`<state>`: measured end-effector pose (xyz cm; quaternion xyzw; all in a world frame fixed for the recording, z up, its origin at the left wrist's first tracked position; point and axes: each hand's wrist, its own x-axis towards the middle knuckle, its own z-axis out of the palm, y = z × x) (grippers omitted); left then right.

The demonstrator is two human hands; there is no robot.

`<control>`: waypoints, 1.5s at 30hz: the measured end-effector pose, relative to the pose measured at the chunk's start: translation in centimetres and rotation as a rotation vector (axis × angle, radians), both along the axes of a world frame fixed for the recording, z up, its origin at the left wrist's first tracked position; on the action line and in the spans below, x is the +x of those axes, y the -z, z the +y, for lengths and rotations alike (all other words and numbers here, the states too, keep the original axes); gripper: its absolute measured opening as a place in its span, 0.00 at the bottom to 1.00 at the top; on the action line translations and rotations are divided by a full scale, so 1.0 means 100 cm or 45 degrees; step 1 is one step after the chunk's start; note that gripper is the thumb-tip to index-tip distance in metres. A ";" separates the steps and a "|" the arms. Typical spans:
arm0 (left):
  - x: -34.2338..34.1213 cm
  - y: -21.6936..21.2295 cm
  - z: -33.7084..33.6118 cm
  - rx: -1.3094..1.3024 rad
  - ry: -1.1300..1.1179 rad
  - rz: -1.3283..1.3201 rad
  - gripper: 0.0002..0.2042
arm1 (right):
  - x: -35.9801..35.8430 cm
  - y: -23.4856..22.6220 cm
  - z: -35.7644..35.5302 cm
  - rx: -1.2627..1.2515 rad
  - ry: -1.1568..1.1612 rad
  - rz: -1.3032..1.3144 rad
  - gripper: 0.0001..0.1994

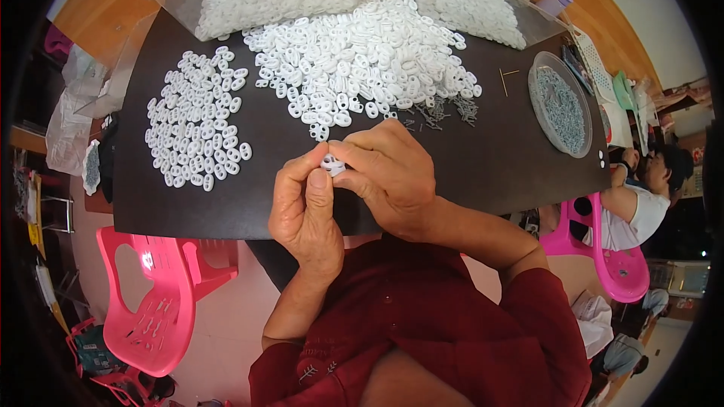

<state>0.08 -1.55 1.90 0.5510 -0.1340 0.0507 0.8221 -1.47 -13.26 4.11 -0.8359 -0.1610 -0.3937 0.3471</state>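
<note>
Left hand (pixel 305 207) and right hand (pixel 392 173): fingertips of both pinched one white plastic piece (pixel 332 166) between them, over the front part of the worktop (pixel 483 169). Judged risk: a slackened pinch could have dropped it among near-identical pieces; fingers hid much of it, so a flaw could have passed unseen. Around, left to right: a spread of two-holed ovals (pixel 200 120); a large white heap (pixel 369 49), its tip crowding the fingertips' forward room; loose grey screws (pixel 435 114); a round clear tub (pixel 532 90) of similar screws.
</note>
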 end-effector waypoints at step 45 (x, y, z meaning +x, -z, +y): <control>-0.007 0.022 -0.003 -0.149 -0.067 0.111 0.09 | -0.003 0.024 0.013 0.055 0.011 -0.002 0.15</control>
